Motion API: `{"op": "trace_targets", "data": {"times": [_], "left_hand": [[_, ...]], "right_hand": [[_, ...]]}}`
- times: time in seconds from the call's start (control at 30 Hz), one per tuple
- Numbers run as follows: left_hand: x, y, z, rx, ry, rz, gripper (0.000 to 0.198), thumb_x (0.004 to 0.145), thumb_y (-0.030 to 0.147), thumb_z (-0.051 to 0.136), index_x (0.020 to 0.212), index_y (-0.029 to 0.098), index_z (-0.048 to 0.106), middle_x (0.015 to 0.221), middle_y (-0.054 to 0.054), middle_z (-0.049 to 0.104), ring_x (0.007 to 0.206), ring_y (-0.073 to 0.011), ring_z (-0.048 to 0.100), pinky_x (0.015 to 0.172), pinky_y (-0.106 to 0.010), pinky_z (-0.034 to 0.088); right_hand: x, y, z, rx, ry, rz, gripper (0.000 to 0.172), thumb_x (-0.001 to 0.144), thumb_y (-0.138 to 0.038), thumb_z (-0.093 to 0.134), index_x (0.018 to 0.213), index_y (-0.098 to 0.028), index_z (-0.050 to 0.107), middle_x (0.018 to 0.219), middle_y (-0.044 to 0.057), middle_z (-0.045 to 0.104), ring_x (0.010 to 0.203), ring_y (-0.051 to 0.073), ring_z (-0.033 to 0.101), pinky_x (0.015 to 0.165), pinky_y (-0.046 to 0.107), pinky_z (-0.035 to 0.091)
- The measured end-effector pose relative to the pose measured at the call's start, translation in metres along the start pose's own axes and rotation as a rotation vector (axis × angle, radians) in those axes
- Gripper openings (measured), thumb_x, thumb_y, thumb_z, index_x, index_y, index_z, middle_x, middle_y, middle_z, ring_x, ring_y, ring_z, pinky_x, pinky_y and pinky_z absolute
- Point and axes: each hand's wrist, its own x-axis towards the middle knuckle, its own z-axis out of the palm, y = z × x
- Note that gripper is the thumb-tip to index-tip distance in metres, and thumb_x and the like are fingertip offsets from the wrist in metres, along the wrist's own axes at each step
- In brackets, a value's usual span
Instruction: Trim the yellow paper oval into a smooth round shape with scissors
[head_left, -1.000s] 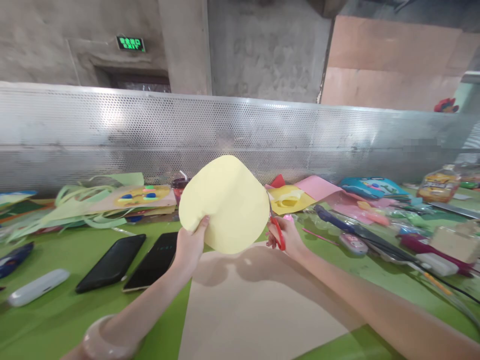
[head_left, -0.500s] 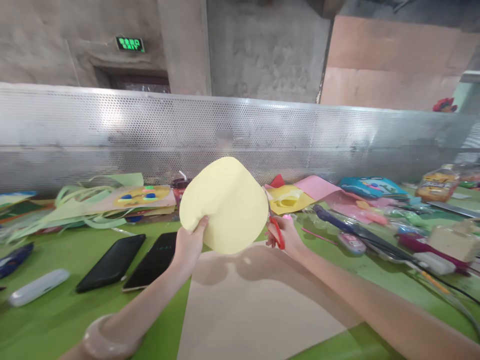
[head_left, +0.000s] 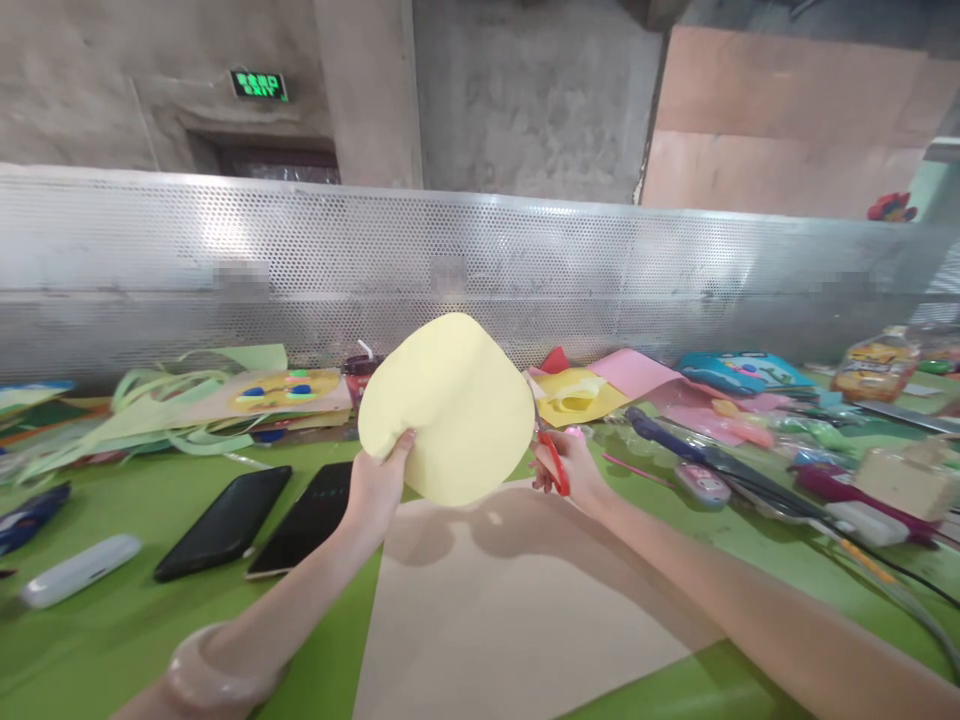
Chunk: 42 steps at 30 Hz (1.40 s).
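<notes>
A rounded sheet of pale yellow paper [head_left: 454,405] is held up in the middle of the head view. My left hand [head_left: 380,480] pinches its lower left edge, thumb in front and the other fingers behind. In my right hand [head_left: 574,472] is a pair of scissors [head_left: 555,463] with red handles. Their blades stand upright along the paper's right edge; whether they touch it I cannot tell. Beneath, a large beige sheet [head_left: 517,610] lies on the green table with shadows falling on it.
Left of my hands lie two black phones [head_left: 225,522] and a white oblong device [head_left: 81,570]. Behind stand a cup with a straw [head_left: 360,375], green paper strips [head_left: 161,400] and yellow and pink paper [head_left: 634,375]. Cables, a glue gun-like tool [head_left: 720,465] and a bottle [head_left: 874,365] crowd the right.
Almost nothing differs. The yellow paper and both hands keep their places, with only a very slight shift of the whole view.
</notes>
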Motion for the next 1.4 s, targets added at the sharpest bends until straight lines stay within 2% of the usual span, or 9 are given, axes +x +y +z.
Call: {"op": "trace_targets", "data": {"times": [0.7, 0.93, 1.1, 1.4], "left_hand": [[0.0016, 0.0022, -0.0003, 0.006, 0.019, -0.009, 0.036, 0.071, 0.035, 0.062, 0.099, 0.013, 0.062, 0.106, -0.011, 0.063, 0.101, -0.0240, 0.056, 0.088, -0.035, 0.044], [0.0004, 0.0067, -0.0013, -0.015, -0.004, -0.005, 0.035, 0.071, 0.034, 0.062, 0.098, 0.012, 0.062, 0.106, -0.011, 0.063, 0.100, -0.0240, 0.056, 0.088, -0.035, 0.044], [0.0015, 0.0069, -0.0016, -0.025, -0.017, -0.018, 0.034, 0.070, 0.033, 0.062, 0.097, 0.012, 0.063, 0.104, -0.011, 0.064, 0.101, -0.0239, 0.056, 0.088, -0.035, 0.044], [0.0003, 0.0030, -0.0014, -0.005, -0.041, -0.027, 0.038, 0.069, 0.037, 0.062, 0.098, 0.012, 0.063, 0.104, -0.012, 0.064, 0.098, -0.0244, 0.058, 0.085, -0.035, 0.046]], "right_hand": [[0.0016, 0.0000, -0.0005, -0.070, 0.011, 0.015, 0.016, 0.071, -0.027, 0.048, 0.058, -0.018, 0.044, 0.035, -0.005, 0.050, 0.031, 0.009, 0.048, 0.033, 0.018, 0.037], [0.0053, 0.0028, -0.0056, 0.043, 0.013, -0.030, 0.012, 0.070, -0.026, 0.051, 0.063, -0.019, 0.045, 0.036, -0.007, 0.047, 0.033, 0.009, 0.049, 0.044, 0.022, 0.045], [0.0085, 0.0028, -0.0093, 0.035, -0.012, -0.042, 0.016, 0.070, -0.030, 0.051, 0.062, -0.019, 0.042, 0.036, -0.007, 0.047, 0.035, 0.010, 0.049, 0.044, 0.024, 0.044], [0.0049, 0.0028, -0.0075, -0.020, -0.014, -0.089, 0.012, 0.070, -0.025, 0.048, 0.062, -0.020, 0.041, 0.039, -0.006, 0.049, 0.037, 0.010, 0.048, 0.043, 0.021, 0.040]]}}
